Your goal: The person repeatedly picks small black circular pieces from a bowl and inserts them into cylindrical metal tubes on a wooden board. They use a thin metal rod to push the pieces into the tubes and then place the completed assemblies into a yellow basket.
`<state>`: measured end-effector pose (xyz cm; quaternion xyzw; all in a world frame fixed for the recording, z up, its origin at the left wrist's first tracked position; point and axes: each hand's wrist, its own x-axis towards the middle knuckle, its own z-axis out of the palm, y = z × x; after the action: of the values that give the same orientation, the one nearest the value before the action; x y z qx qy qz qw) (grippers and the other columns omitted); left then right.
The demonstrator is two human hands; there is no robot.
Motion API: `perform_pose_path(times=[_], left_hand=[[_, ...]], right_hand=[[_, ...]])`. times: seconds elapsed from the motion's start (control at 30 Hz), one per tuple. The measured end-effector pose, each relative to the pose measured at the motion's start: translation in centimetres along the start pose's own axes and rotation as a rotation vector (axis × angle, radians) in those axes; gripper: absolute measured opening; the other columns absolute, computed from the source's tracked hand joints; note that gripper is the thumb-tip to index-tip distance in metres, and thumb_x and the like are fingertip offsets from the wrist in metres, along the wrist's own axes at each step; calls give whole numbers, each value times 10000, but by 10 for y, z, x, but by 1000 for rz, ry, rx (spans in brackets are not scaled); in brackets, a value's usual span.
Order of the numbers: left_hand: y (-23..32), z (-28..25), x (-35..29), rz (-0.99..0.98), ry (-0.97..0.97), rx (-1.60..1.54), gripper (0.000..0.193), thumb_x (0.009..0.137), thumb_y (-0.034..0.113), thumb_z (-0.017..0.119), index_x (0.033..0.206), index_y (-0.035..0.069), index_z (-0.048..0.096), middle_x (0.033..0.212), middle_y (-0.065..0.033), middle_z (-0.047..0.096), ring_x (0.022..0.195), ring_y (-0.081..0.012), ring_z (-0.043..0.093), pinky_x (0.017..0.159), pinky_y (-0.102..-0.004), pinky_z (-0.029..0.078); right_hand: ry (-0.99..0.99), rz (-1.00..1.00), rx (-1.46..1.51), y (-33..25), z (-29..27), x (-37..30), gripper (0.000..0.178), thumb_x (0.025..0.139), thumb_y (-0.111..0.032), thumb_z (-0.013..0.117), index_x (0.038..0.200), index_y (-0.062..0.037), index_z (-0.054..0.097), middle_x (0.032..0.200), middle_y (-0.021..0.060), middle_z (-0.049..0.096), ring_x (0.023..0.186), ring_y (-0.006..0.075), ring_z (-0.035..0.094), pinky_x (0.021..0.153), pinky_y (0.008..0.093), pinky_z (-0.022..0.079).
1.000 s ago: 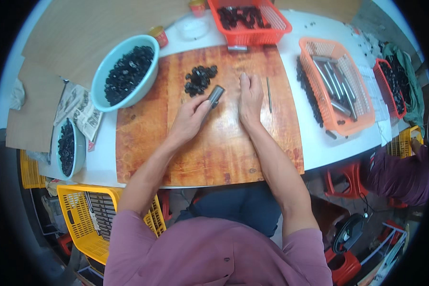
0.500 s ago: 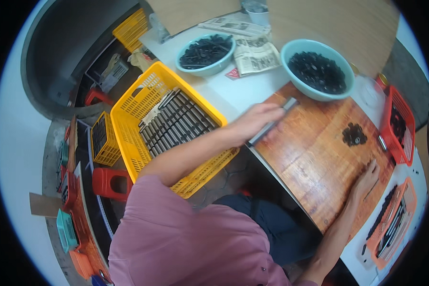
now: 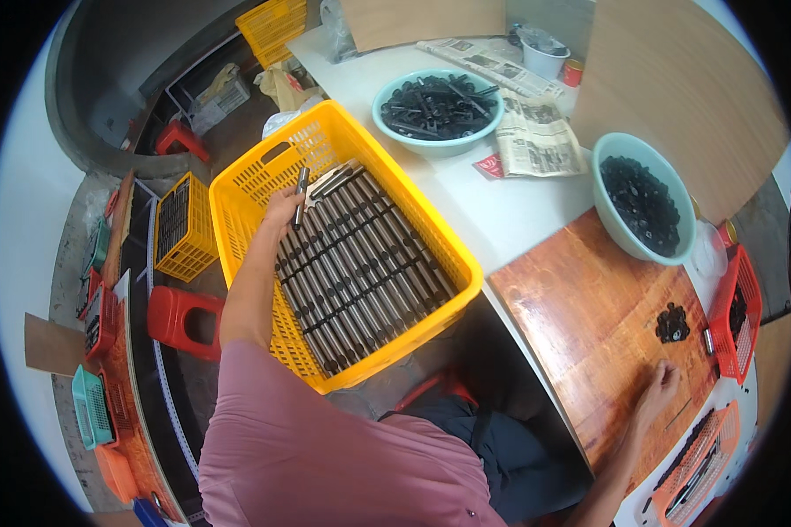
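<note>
My left hand (image 3: 281, 208) grips a metal tube (image 3: 302, 183), held nearly upright over the left side of a yellow crate (image 3: 466, 268). Rows of similar tubes (image 3: 347, 263) with dark ends lie packed inside the crate, below and right of that hand. At the right, my right hand (image 3: 658, 393) is low over a brown wooden board (image 3: 562, 307), its fingers curled together. Whatever those fingers may hold cannot be made out. Just beyond them on the board sits a small cluster of black round parts (image 3: 673, 323).
Two light-blue bowls of black parts, a left bowl (image 3: 426, 145) and a right bowl (image 3: 672, 250), stand behind the board. Folded newspaper (image 3: 536, 145) lies between them. A red basket (image 3: 722, 338) and an orange basket (image 3: 721, 430) stand at the right. A red stool (image 3: 171, 316) is left of the crate.
My left hand has carried the tube from above the board leftward to the crate. My right hand remains over the board near the black parts. The view has shifted left.
</note>
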<state>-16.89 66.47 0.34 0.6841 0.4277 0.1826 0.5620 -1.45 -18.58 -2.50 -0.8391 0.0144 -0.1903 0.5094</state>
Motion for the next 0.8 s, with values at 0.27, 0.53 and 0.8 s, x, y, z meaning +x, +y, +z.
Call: perform_pose_path(times=[0.27,0.53,0.8], left_hand=[[-50,-15,69,88,84,456,321,899,63,663,1212,-9,680,985,-96,722,842,-177,648,758,-322,508],[-70,-11,135,278,194,704,340,895,136,683,1211,12,668,1188,-208,693,1113,-346,655,940,-441,509],[-62,28,153,346,241,829,263,893,124,692,1126,2,695,1114,-214,694,1054,-362,657,910,-453,514]], right_hand=[[-439,-223,-201,-163,94,-102,68,880,15,639,933,-12,604,958,158,579,897,305,567,824,367,471],[-484,-434,-311,-171,125,-112,175,826,50,682,978,-13,623,1017,174,601,979,342,565,878,418,460],[-459,-391,-309,-168,127,-114,194,797,69,678,960,0,600,1010,191,568,975,351,563,879,423,469]])
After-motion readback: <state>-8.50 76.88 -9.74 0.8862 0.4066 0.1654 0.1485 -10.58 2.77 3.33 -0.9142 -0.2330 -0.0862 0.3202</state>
